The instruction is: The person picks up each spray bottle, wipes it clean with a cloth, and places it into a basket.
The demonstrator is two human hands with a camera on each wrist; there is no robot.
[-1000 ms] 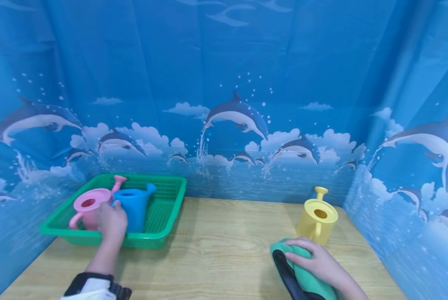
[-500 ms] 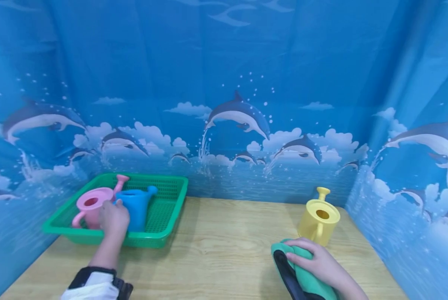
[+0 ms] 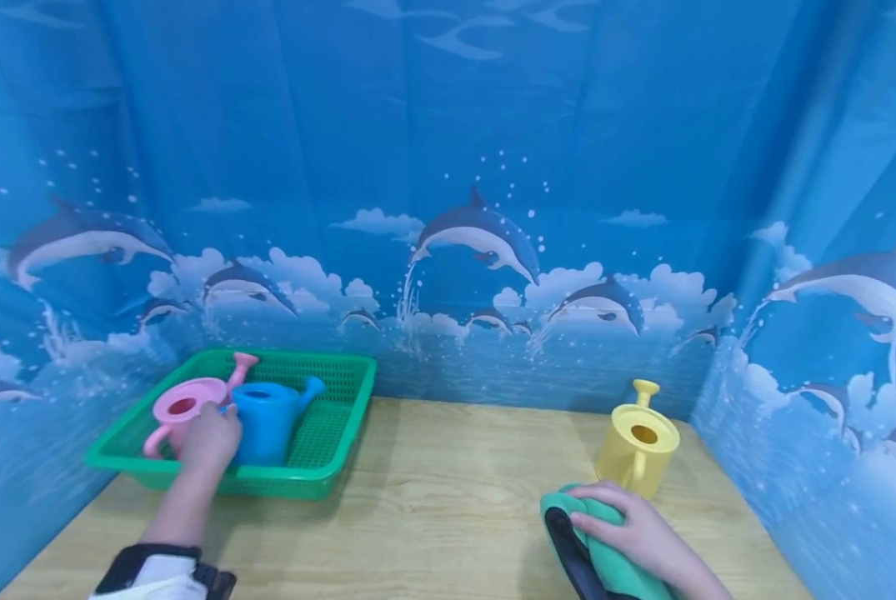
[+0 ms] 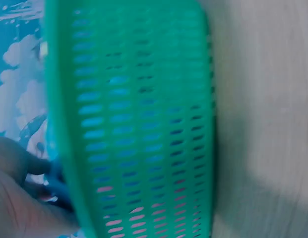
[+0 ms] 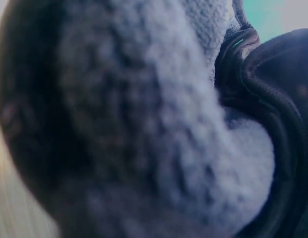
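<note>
One of the person's hands on a blue watering can (image 3: pixel 262 433), the other on a soft green item (image 3: pixel 620 567).
The left hand (image 3: pixel 211 442) pinches the can's handle inside the green basket (image 3: pixel 290 473), where a pink watering can (image 3: pixel 192 392) sits just left of the blue one; the right hand (image 3: pixel 631 525) grips the black-trimmed green item above the wooden counter (image 3: pixel 432 508), near a yellow watering can (image 3: pixel 635 450) standing upright.

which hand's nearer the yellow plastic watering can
Right: your right hand is just in front of the yellow watering can; your left hand is far left, at the green rectangular plastic basket.
</note>
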